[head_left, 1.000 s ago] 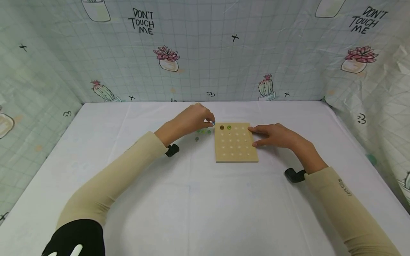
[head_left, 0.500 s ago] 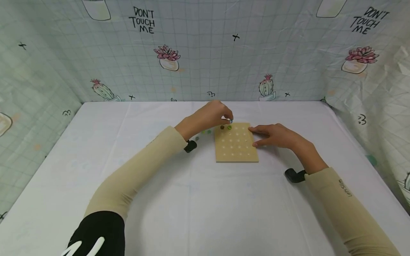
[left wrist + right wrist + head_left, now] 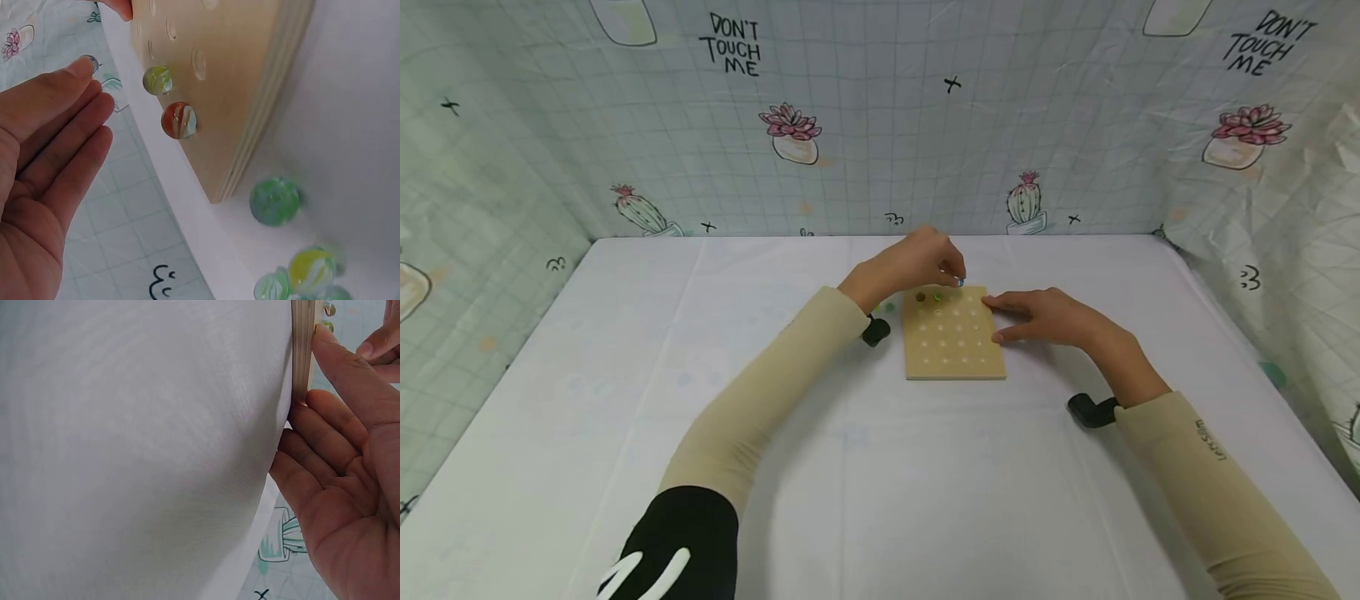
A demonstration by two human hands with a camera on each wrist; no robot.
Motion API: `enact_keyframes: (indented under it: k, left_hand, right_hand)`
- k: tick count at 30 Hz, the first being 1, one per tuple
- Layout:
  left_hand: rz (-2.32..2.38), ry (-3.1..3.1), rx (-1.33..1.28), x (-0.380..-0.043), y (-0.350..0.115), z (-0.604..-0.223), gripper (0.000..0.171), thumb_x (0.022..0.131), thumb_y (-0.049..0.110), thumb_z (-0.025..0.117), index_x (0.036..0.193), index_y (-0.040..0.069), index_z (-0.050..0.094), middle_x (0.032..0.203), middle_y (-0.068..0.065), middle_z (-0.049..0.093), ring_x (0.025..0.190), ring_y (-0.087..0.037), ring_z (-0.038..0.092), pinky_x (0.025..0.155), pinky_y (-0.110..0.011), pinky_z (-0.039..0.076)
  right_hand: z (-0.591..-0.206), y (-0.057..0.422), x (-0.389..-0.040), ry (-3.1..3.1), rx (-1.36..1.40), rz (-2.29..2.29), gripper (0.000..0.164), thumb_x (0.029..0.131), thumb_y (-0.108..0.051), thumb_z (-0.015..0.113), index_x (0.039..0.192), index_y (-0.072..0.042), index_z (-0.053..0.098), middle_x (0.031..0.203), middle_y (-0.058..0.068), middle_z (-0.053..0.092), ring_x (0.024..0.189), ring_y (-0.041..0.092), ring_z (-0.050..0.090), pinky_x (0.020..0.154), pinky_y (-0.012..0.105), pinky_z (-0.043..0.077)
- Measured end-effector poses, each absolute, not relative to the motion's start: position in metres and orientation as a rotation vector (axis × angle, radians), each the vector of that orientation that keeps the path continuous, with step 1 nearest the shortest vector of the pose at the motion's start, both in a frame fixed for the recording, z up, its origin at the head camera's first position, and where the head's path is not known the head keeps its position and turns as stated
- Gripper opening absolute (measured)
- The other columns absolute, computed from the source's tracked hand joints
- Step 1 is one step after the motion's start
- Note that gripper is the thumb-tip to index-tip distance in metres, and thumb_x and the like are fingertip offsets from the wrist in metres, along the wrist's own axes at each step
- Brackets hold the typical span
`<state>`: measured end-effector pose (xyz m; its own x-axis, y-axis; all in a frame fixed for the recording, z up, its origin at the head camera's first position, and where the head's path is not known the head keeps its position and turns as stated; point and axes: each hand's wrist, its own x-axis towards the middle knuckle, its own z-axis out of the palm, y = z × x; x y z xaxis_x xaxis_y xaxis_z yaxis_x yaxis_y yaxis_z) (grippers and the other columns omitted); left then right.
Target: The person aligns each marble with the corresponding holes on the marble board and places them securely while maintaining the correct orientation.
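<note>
My left hand [image 3: 916, 262] pinches a small clear-blue marble [image 3: 960, 282] between thumb and fingertips, over the far edge of a wooden board with rows of round hollows [image 3: 955, 358]. In the left wrist view the held marble [image 3: 93, 63] is mostly hidden by the thumb. A reddish-brown marble [image 3: 179, 120] and a yellow-green marble [image 3: 157, 80] sit in hollows of the board's far row, at its left end. At the board's right edge rests my right hand [image 3: 1052, 318], thumb and index finger spread apart and touching the side.
Loose marbles lie on the white cloth left of the board, among them a green marble [image 3: 275, 201] and a yellow-white marble [image 3: 312, 270]. Behind the table hangs a printed curtain [image 3: 880, 125]. Black wrist cameras sit under both wrists.
My left hand has moved right with its marble, from beside the board's far left corner to over the far edge, right of the two seated marbles. My right hand stays in place.
</note>
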<state>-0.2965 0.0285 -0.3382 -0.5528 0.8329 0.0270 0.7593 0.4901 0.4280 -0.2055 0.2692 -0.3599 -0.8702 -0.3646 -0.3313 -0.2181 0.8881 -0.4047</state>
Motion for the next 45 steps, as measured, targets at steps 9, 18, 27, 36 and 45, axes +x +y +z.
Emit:
enact_keyframes:
  k: [9, 18, 27, 36, 45]
  left_hand:
    - [0.637, 2.528, 1.327, -0.301, 0.034, -0.343, 0.015, 0.093, 0.015, 0.077, 0.107, 0.01, 0.08, 0.104, 0.001, 0.077, 0.096, -0.01, 0.069, 0.086, -0.021, 0.054]
    - [0.622, 2.519, 1.33, -0.304, 0.034, -0.347, 0.014, 0.092, 0.014, 0.077, 0.105, 0.011, 0.081, 0.103, 0.002, 0.077, 0.097, -0.009, 0.068, 0.088, -0.022, 0.053]
    - [0.556, 2.529, 1.227, -0.302, 0.035, -0.345, 0.012, 0.093, 0.014, 0.077, 0.104, 0.012, 0.081, 0.102, 0.002, 0.076, 0.098, -0.011, 0.064, 0.087, -0.022, 0.052]
    - [0.457, 2.559, 1.141, -0.3, 0.037, -0.346, 0.008, 0.092, 0.022, 0.079, 0.098, 0.019, 0.081, 0.096, 0.008, 0.072, 0.111, -0.015, 0.045, 0.091, -0.028, 0.045]
    - [0.417, 2.544, 1.135, -0.297, 0.041, -0.344, 0.01, 0.092, 0.017, 0.079, 0.101, 0.014, 0.081, 0.103, 0.002, 0.072, 0.1, -0.013, 0.059, 0.081, -0.025, 0.053]
  right_hand:
    - [-0.359, 0.268, -0.205, 2.647, -0.439, -0.512, 0.076, 0.093, -0.047, 0.072, 0.156, -0.016, 0.043, 0.16, 0.013, 0.04, 0.148, 0.04, 0.031, 0.116, 0.062, 0.03]
    - [-0.358, 0.267, -0.205, 2.631, -0.419, -0.513, 0.076, 0.093, -0.045, 0.073, 0.157, -0.016, 0.042, 0.16, 0.013, 0.04, 0.149, 0.04, 0.031, 0.116, 0.062, 0.031]
    - [-0.359, 0.267, -0.207, 2.63, -0.425, -0.502, 0.078, 0.093, -0.048, 0.072, 0.157, -0.016, 0.041, 0.16, 0.013, 0.039, 0.149, 0.039, 0.031, 0.116, 0.061, 0.031]
    - [-0.36, 0.266, -0.208, 2.626, -0.429, -0.485, 0.078, 0.093, -0.047, 0.072, 0.157, -0.015, 0.041, 0.16, 0.014, 0.039, 0.148, 0.04, 0.031, 0.116, 0.062, 0.031]
    - [-0.361, 0.267, -0.21, 2.628, -0.421, -0.479, 0.079, 0.093, -0.049, 0.072, 0.157, -0.016, 0.041, 0.16, 0.014, 0.039, 0.149, 0.04, 0.031, 0.116, 0.062, 0.03]
